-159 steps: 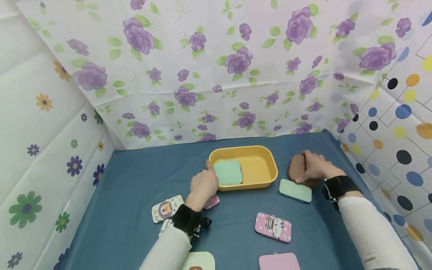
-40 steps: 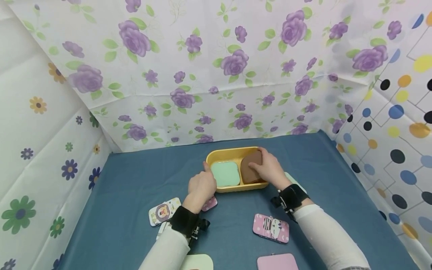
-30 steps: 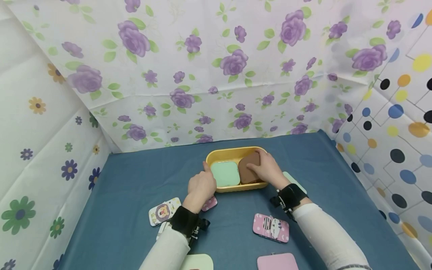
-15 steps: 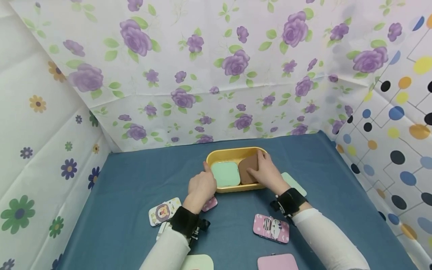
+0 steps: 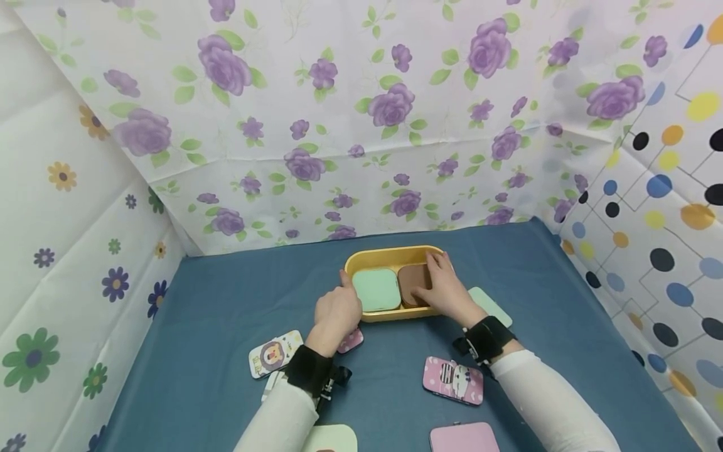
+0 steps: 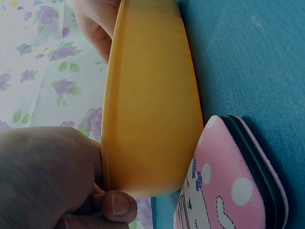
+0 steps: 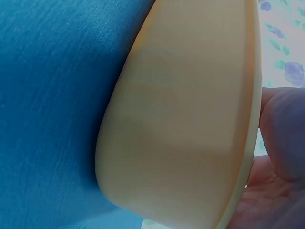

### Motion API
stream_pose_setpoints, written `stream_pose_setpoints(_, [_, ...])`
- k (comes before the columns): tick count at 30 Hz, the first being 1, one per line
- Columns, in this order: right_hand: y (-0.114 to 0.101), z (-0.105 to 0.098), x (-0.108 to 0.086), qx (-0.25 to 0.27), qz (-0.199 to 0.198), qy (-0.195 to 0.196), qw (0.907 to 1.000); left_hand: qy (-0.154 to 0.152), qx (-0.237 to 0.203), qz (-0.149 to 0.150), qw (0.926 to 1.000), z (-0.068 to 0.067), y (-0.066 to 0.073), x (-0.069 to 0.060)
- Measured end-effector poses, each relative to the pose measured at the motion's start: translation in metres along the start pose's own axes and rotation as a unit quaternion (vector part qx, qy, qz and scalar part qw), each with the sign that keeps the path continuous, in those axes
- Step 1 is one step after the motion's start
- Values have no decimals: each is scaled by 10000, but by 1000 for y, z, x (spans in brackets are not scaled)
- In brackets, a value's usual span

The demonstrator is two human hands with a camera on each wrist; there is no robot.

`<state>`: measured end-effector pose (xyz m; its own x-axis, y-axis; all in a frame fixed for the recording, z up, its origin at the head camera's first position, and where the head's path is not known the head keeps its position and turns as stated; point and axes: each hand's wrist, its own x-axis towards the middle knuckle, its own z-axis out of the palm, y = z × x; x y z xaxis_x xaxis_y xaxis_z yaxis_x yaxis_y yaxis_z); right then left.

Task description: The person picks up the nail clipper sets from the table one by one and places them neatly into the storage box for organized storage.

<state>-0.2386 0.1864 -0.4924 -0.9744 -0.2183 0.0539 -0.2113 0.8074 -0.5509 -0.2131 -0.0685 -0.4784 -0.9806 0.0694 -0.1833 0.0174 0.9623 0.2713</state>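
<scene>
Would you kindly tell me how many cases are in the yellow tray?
2: the mint-green case in the left end of the yellow tray, and the brown case beside it, partly covered by the right hand. Others may be hidden underneath.

Brown case (image 5: pixel 414 285) part-hidden, probable white case (image 5: pixel 272 385) too

Yellow tray (image 5: pixel 403 313) has room at back; right hand (image 5: pixel 449 290) blocks right.

Wrist views close beside tray (image 6: pixel 150 105)
</scene>
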Motion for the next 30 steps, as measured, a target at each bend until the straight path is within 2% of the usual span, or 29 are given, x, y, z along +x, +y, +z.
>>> stream_pose_setpoints(12, [15,-5,-2,622,-218,46,9978,20,77,10,10000,0,-1,-1])
stream_pose_setpoints(18, [26,-10,-2,1065,-266,259,9936,10,28,-6,10000,0,-2,0])
stream_pose_setpoints(21, [32,-16,-5,1434,-286,422,9883,-2,34,-4,10000,0,-2,1])
stream_pose_setpoints(26, [41,-27,-13,1986,-64,641,9780,-71,15,-25,10000,-1,-2,3])
stream_pose_setpoints(30, [52,-33,-21,1938,343,719,9778,-111,-46,-9,9999,-1,-1,2])
